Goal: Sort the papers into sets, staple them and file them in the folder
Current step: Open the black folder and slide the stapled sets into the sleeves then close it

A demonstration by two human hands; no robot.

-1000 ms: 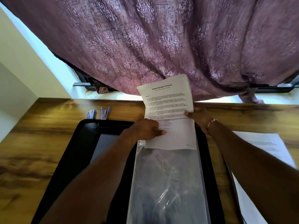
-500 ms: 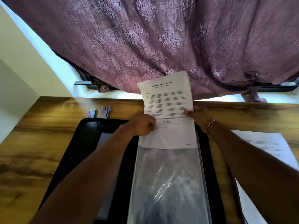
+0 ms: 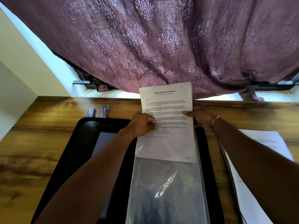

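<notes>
The paper set [image 3: 168,113] is best slid straight into the clear sleeve [image 3: 166,191] of the black folder [image 3: 84,143], its mouth kept open so no corner is caught. The white printed sheets, lower end seemingly within the sleeve, are pinched at either side edge by the fingers [image 3: 152,124] of the left hand [image 3: 142,125] and right hand [image 3: 200,117].

The paper set [image 3: 168,120] bears the heading "Sample Education Transcript"; its smaller print is unreadable.
</notes>
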